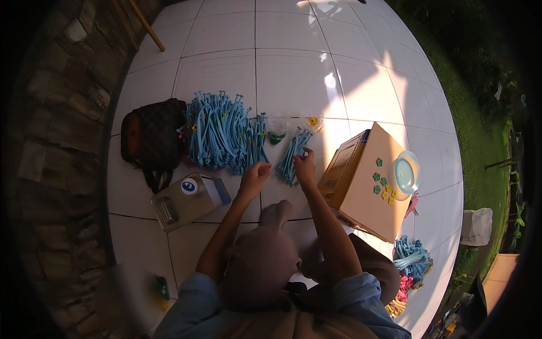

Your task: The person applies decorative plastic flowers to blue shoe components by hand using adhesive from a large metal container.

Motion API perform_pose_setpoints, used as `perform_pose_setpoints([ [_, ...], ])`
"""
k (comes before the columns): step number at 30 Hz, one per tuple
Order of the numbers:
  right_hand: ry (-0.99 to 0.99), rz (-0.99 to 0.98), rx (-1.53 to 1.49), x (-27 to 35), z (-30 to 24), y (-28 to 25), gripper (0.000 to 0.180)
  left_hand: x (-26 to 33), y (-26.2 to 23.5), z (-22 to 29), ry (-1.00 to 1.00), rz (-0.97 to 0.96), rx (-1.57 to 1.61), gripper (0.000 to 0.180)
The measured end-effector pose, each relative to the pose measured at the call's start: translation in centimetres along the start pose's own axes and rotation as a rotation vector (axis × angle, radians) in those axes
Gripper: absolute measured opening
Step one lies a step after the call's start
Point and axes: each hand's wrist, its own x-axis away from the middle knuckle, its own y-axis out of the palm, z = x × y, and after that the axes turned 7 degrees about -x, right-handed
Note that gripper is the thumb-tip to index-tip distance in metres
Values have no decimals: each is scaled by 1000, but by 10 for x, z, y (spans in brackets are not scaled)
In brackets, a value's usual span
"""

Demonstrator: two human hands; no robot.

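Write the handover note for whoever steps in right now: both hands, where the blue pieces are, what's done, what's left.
Left hand: loosely curled beside the large heap of blue strips, grip unclear.
Right hand: fingers pinched on the small bunch of blue strips on the white tiled floor.
Nearby: cardboard box at right with small green and yellow flower shapes and a clear lid on top; brown bag at left.
Done: most strips lie in the large heap.
Left: the small bunch, plus another blue bundle behind the box.

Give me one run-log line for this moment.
left hand: at big blue strip pile | right hand: on small blue strip bunch | cardboard box right
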Motion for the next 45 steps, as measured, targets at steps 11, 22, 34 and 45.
perform_pose_setpoints([
  [11, 164, 232, -403, 0, 68, 34, 52, -75, 101, -50, 8, 144, -398, 27],
  [22, 235, 330, -299, 7, 77, 28, 57, -66, 101, -44, 189, -12, -118, 29],
  [34, 165, 303, 60, -8, 83, 34, 81, -96, 124, -54, 49, 152, -166, 27],
  [45, 136, 257, -579, -8, 60, 19, 77, -74, 124, -32, -219, 25, 547, 20],
])
